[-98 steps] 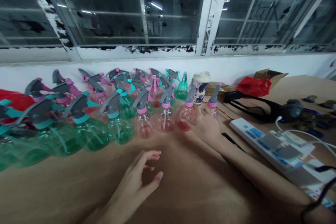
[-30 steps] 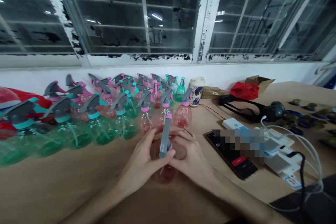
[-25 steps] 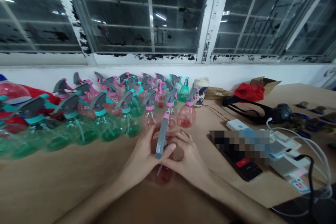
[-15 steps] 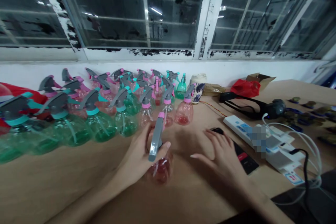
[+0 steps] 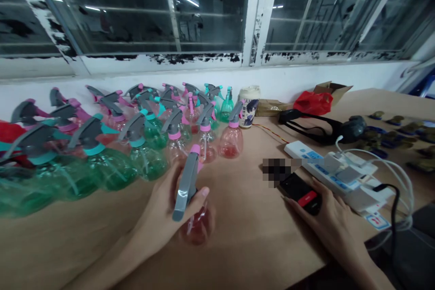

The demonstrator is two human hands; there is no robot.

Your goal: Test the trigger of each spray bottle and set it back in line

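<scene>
My left hand [image 5: 170,199] is wrapped round the neck of a pink spray bottle [image 5: 199,224] with a grey trigger head. The bottle stands upright on the table in front of me, some pink liquid inside. At the right, my right hand [image 5: 326,222] has the black phone [image 5: 297,190] between its thumb and fingers, thumb on the near left edge. A red bar glows on the phone's screen. Beyond my left hand are rows of spray bottles, among them a pink one [image 5: 231,141] and a green one [image 5: 110,167].
A white power strip [image 5: 306,150] with plugs and cables lies right of the phone. Behind it are a black strap [image 5: 314,129], a red plastic bag [image 5: 312,103] and a cardboard box [image 5: 335,93]. A patterned cup [image 5: 249,106] stands by the wall under the windows.
My right hand has moved right and closed on the phone. My left hand keeps its hold on the spray bottle. The whole view has shifted slightly.
</scene>
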